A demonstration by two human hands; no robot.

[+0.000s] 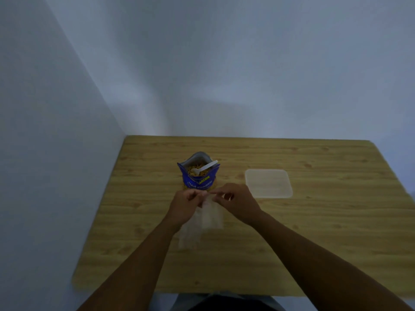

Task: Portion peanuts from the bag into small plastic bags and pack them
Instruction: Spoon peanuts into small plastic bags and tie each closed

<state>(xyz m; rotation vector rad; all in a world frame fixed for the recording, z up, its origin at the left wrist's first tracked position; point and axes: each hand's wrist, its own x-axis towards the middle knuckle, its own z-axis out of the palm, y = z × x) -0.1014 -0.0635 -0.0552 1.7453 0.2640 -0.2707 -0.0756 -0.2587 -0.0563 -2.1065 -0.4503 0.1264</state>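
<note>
Left hand (184, 206) and right hand (237, 203): fingers (216, 196) pinched on the mouth of the small clear plastic bag (212, 216), just before the open blue foil peanut bag (198, 179) on the wooden surface (314, 232). Rub the film layers apart and open it wide before taking the white plastic spoon (205, 168).

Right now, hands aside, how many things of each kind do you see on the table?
Blue peanut bag: 1
White spoon: 1
Small clear bags: 2 (blurred)
Translucent lid: 1
Total: 5
</note>
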